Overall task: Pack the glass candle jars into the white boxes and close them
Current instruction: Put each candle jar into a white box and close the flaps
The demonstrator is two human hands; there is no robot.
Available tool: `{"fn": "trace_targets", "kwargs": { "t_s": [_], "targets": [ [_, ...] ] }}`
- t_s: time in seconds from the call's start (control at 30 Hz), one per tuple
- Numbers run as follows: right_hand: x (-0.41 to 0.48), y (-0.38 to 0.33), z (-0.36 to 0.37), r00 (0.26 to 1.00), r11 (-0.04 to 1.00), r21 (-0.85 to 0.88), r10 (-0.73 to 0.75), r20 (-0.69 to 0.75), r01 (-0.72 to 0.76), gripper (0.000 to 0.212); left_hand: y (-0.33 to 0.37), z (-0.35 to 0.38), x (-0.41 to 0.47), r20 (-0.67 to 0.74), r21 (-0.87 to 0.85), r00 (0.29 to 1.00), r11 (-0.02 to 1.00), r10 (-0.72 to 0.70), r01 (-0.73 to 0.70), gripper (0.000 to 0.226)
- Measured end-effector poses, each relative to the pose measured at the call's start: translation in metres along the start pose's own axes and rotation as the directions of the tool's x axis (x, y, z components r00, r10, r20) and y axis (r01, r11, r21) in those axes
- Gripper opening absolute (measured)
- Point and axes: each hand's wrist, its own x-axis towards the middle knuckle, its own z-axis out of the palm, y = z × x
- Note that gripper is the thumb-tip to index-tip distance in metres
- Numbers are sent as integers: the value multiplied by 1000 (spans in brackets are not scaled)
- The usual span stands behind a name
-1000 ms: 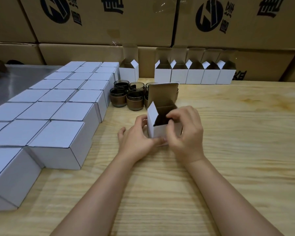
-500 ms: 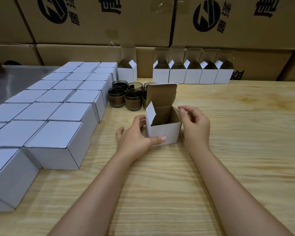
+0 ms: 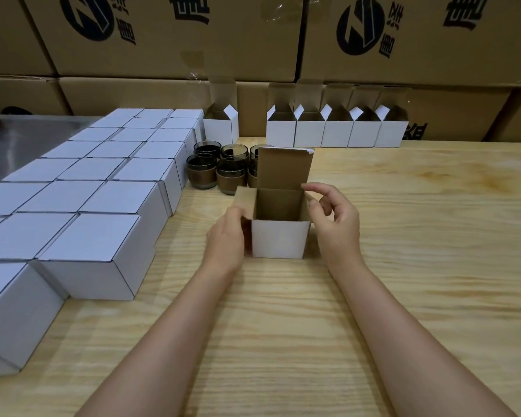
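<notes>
An open white box [image 3: 278, 239] stands upright on the wooden table [image 3: 403, 281] in front of me. Its brown inside looks empty and its lid flap [image 3: 283, 168] points straight up. My left hand [image 3: 226, 239] holds the box's left side, fingers curled at the spread left flap. My right hand [image 3: 336, 219] pinches the right side flap between thumb and forefinger. Several dark glass candle jars [image 3: 202, 173] stand grouped just behind the box, some hidden by the lid.
Many closed white boxes [image 3: 103, 191] fill the table's left side in rows. Several open white boxes [image 3: 337, 133] line the back edge, with one more [image 3: 220, 130] apart to their left. Large printed cardboard cartons [image 3: 175, 34] form a wall behind.
My right hand came off the box's opening and went to the right flap. The box turned square to me, its side flaps spread outward. My left thumb left the front face.
</notes>
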Motion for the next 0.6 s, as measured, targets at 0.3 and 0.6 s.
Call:
{"fn": "trace_targets", "kwargs": {
  "t_s": [0.3, 0.6],
  "targets": [
    [2, 0, -3, 970, 973, 200, 64, 236, -113, 46, 2, -3, 4, 108, -160, 982, 977, 157, -138, 62],
    [3, 4, 0, 952, 959, 148, 202, 232, -240, 57, 0, -1, 3, 216, -100, 953, 976, 213, -195, 46]
  ]
}}
